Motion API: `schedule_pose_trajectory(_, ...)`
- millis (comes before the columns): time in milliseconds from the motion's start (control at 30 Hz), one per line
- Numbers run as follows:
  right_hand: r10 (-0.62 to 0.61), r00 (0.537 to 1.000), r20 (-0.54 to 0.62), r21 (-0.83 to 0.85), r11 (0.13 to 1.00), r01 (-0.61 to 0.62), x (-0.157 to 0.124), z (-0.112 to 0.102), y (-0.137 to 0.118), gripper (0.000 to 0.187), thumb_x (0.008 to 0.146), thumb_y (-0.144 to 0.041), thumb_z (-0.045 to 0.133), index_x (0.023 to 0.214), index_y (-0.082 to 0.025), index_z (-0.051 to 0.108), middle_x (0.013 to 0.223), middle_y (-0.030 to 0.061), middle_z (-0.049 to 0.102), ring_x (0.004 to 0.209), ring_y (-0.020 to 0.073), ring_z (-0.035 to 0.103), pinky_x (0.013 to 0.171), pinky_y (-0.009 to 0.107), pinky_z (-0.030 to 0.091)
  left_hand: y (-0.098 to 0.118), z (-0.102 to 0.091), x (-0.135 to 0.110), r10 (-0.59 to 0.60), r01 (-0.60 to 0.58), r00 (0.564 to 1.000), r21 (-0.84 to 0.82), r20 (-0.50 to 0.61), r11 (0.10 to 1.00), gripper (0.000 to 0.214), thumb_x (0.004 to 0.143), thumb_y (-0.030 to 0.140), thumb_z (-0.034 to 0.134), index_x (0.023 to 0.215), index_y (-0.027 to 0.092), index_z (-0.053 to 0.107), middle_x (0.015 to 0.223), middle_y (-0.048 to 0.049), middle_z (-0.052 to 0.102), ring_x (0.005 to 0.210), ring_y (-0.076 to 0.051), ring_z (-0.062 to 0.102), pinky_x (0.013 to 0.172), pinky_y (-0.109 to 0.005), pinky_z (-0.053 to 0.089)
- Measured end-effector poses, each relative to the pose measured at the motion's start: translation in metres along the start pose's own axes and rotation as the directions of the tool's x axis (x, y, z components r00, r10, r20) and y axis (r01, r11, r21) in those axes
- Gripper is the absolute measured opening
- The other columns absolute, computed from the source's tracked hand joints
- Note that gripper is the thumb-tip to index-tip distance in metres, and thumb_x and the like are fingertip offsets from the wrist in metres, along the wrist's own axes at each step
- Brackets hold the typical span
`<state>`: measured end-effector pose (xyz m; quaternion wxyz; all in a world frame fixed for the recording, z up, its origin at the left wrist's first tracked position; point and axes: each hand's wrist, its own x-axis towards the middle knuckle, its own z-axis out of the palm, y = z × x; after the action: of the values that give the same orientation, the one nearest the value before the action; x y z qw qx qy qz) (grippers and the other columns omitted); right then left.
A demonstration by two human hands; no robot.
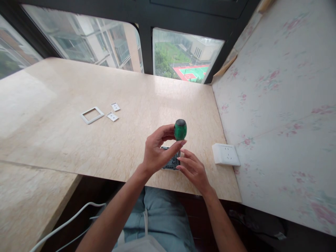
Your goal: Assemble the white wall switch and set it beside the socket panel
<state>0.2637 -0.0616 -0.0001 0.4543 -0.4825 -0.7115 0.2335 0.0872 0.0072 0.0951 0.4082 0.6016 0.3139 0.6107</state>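
Note:
A screwdriver with a green, dark-capped handle (180, 130) stands nearly upright in my left hand (159, 148). My left fingers and thumb close round the handle, and its tip is hidden. Under that hand lies a grey socket module (172, 163) on the countertop, partly covered by my fingers. At the module's right edge is my right hand (193, 168), its fingers slightly curved and spread apart. Whether those fingertips touch the module or the screwdriver's shaft I cannot tell.
A white frame (86, 118) and two small white socket covers (112, 117) (115, 106) lie at left on the countertop (131, 98). A white wall socket (227, 154) sits at right against the papered wall. White cables (78, 211) hang below the front edge.

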Motion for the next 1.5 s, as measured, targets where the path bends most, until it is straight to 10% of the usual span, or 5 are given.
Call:
schedule_pose_trajectory(967,0.073,0.997,0.008,0.057,0.996,-0.074,-0.002,-0.003,0.0,0.043,0.089,-0.037,0.075,0.13,-0.029,0.065,0.135,0.0104,0.068,0.13,0.0283,0.061,0.111,0.052,0.05,-0.008,0.001,-0.009,0.024,-0.025,0.999,0.089,0.022,0.996,0.032,0.083,0.025,0.078,0.112,0.016,0.067,0.101,-0.0063,0.074,0.083,-0.014,0.073,0.078,-0.027,0.065)
schedule_pose_trajectory(1500,0.063,0.997,0.045,0.072,0.995,-0.067,-0.002,-0.003,0.0,0.04,0.091,-0.034,0.072,0.13,-0.03,0.063,0.137,0.0097,0.065,0.132,0.0277,0.059,0.112,0.053,0.048,-0.004,-0.001,-0.006,0.022,-0.024,0.963,0.005,0.268,1.0,0.047,0.079,0.012,0.061,0.125,0.018,0.062,0.103,-0.0079,0.076,0.09,-0.021,0.075,0.08,-0.034,0.064)
